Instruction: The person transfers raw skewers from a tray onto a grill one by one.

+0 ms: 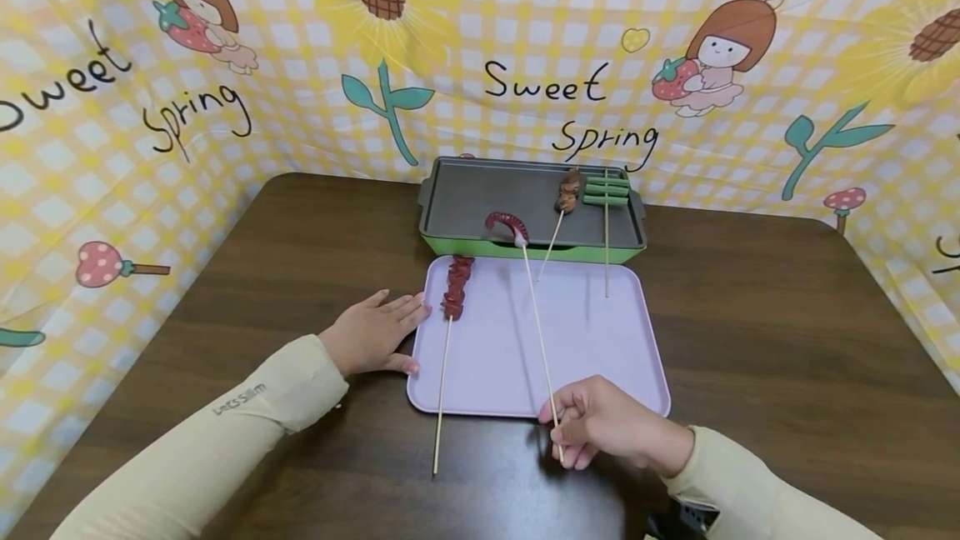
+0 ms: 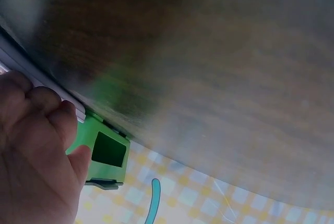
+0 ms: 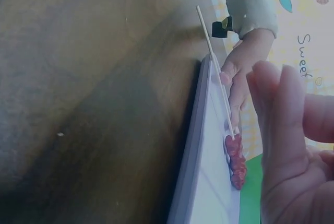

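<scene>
My right hand (image 1: 600, 423) pinches the lower stick of an octopus tentacle skewer (image 1: 512, 226). The tentacle end, dark red and curled, appears over the front edge of the grill pan (image 1: 480, 190). My left hand (image 1: 375, 332) lies with fingers extended at the left edge of a lilac tray (image 1: 600, 340), its fingertips touching the rim. A red meat skewer (image 1: 456, 288) rests on the tray's left side, its stick sticking out past the near rim. In the right wrist view the meat skewer (image 3: 236, 161) shows beyond the right hand (image 3: 287, 145); the held stick is hidden there.
On the right of the grill pan lie a brown meat skewer (image 1: 568, 192) and a green vegetable skewer (image 1: 607, 190), their sticks reaching over the tray. The pan has a green base (image 1: 540, 252) behind the tray. A patterned cloth (image 1: 487, 15) hangs around the brown table (image 1: 765, 340).
</scene>
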`<state>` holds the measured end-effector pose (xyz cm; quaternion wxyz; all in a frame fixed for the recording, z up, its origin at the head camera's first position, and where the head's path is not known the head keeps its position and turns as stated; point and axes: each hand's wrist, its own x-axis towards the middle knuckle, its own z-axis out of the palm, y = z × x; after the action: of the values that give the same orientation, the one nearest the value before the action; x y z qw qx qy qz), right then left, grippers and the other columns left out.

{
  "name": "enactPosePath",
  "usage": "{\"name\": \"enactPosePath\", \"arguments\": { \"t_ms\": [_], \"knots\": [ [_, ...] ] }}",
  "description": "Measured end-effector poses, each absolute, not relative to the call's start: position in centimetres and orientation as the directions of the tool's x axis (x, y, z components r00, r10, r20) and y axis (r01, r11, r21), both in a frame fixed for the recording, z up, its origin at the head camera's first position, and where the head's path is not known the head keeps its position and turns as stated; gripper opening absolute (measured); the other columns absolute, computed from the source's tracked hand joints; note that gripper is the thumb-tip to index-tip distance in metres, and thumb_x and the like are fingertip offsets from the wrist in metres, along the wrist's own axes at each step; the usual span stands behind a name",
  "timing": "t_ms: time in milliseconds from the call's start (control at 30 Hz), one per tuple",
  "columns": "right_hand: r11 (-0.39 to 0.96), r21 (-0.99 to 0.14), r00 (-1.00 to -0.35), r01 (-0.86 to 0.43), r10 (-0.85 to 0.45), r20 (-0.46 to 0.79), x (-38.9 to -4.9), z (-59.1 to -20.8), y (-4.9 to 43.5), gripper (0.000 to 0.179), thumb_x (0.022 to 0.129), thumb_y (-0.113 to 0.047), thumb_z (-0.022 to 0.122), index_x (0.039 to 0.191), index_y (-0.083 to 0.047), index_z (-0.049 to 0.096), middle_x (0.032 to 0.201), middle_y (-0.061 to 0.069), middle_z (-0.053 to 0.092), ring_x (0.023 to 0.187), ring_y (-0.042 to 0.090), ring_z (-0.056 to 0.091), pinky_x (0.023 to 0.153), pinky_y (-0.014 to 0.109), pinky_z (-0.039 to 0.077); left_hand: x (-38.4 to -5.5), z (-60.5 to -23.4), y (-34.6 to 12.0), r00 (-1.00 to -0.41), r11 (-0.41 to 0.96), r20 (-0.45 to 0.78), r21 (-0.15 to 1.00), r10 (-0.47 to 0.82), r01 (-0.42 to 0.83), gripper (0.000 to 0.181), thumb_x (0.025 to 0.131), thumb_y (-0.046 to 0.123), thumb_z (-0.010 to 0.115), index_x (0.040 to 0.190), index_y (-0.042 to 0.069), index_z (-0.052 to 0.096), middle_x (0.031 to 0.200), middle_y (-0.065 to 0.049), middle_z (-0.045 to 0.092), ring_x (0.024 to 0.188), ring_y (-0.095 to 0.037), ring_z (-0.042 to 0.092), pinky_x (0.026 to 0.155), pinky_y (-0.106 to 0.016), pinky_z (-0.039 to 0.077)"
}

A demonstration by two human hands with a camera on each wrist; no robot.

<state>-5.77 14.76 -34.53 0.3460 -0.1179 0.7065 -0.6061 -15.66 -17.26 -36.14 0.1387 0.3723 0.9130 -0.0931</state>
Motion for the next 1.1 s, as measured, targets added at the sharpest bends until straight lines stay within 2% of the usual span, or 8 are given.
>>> {"name": "enactPosePath", "arguments": {
  "t_ms": [333, 733, 1100],
  "knots": [
    [0.269, -0.932, -0.756, 0.243, -0.549, -0.356, -7.2, -35.0, 13.5, 0.019, 0.085, 0.009, 0.055, 0.101, 0.017, 0.057, 0.065, 0.008, 0.064, 0.052, 0.008, 0.059, 0.049, 0.02, 0.049, -15.6, -36.3, -17.2, -0.684, 0.706, -0.334, -0.073, 0.649, 0.705, 0.084, 0.089, 0.059, 0.051, 0.144, -0.004, 0.038, 0.149, -0.021, 0.035, 0.137, -0.031, 0.035, 0.111, -0.053, 0.024],
    [0.2, -0.918, -0.818, 0.344, -0.415, -0.397, -8.4, -35.3, 11.4, 0.024, 0.084, 0.009, 0.055, 0.106, 0.017, 0.055, 0.063, 0.005, 0.062, 0.052, 0.008, 0.058, 0.05, 0.02, 0.049, -15.6, -35.9, -16.8, -0.697, 0.713, -0.348, -0.104, 0.627, 0.693, 0.084, 0.089, 0.059, 0.051, 0.145, -0.002, 0.038, 0.15, -0.019, 0.034, 0.138, -0.03, 0.034, 0.111, -0.052, 0.022],
    [0.172, -0.947, -0.871, 0.273, -0.375, -0.319, -9.9, -35.2, 8.9, 0.028, 0.083, 0.008, 0.053, 0.107, 0.021, 0.055, 0.062, 0.004, 0.062, 0.052, 0.007, 0.058, 0.053, 0.023, 0.053, -15.7, -36.0, -16.8, -0.696, 0.721, -0.34, -0.068, 0.633, 0.689, 0.083, 0.089, 0.057, 0.053, 0.144, -0.003, 0.038, 0.15, -0.02, 0.034, 0.138, -0.031, 0.034, 0.111, -0.054, 0.023]
  ]
}}
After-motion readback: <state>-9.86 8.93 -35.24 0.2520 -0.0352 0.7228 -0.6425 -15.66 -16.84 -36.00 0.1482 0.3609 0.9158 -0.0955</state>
